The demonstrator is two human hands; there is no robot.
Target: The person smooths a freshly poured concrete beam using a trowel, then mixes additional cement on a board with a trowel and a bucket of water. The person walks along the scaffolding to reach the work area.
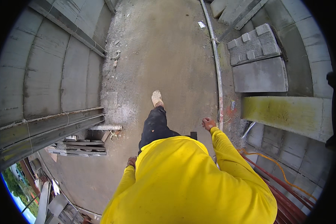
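Both my arms hang at my sides in yellow sleeves, and one dusty light-coloured shoe (157, 98) is out in front under a dark trouser leg (155, 125). My right hand (209, 123) is held away from my body, near the long pale pipe (217, 67) but apart from it as far as I can see. Its fingers are curled in, and nothing shows in them. By my left hip is my left hand (131, 161), small and partly hidden by the sleeve; its fingers cannot be made out.
Grey wall panels (44, 63) line the left, with steel beams (52, 130) and stacked boards (80, 146) below. On the right stand concrete slabs (260, 76), a yellow-stained beam (283, 115), an orange rope (280, 166) and red pipes (287, 201). A dusty concrete floor (168, 48) runs ahead.
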